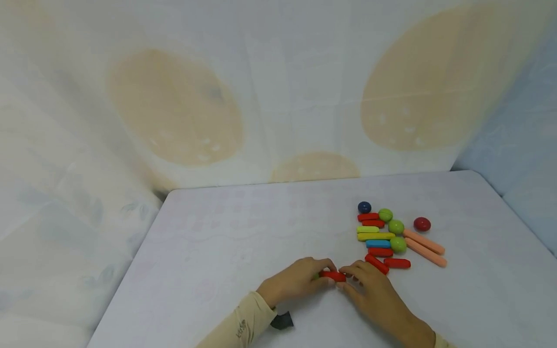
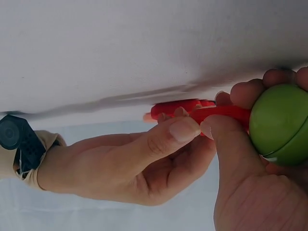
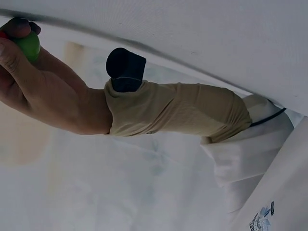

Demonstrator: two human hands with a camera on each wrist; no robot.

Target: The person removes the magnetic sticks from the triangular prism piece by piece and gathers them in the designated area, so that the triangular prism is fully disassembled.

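My two hands meet near the front of the white table (image 1: 226, 241). The left hand (image 1: 304, 279) curls round a green ball (image 2: 279, 122), which also shows in the right wrist view (image 3: 28, 45); from the head camera the ball is almost hidden under the fingers. The right hand (image 1: 367, 285) pinches a short red stick (image 1: 332, 276) between thumb and fingers. One end of the red stick (image 2: 224, 113) sits against the ball. The left thumb (image 2: 226, 144) lies close under the stick.
Behind and right of the hands lies a loose pile: a blue ball (image 1: 364, 207), three green balls (image 1: 396, 226), a dark red ball (image 1: 421, 224), yellow (image 1: 375, 236), blue (image 1: 378, 244) and red sticks (image 1: 397, 263), and two salmon sticks (image 1: 424, 241). Cloth walls enclose the table.
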